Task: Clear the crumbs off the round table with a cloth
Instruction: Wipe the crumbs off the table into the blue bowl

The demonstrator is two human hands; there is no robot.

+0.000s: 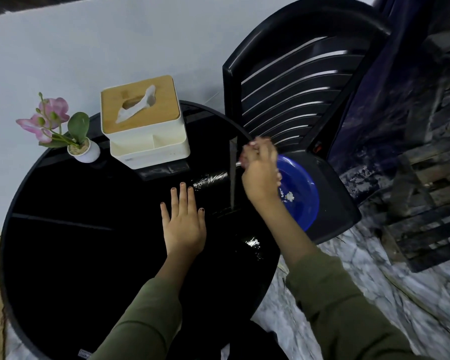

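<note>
The round black glossy table (76,255) fills the left and centre of the head view. My left hand (183,224) lies flat on its top, palm down, fingers spread, holding nothing. My right hand (261,172) is raised over the table's right edge, above a blue bowl (304,193). Its fingers are bunched together and blurred, and I cannot make out anything in them. A few white crumbs (289,196) lie inside the bowl. Small shiny specks (252,242) show on the table near its right edge. No cloth can be told apart from the dark surface.
A white tissue box with a wooden lid (143,120) and a small pot with a pink flower (82,150) stand at the table's far side by the wall. The bowl rests on the seat of a black plastic chair (296,81). Marbled floor (374,268) lies to the right.
</note>
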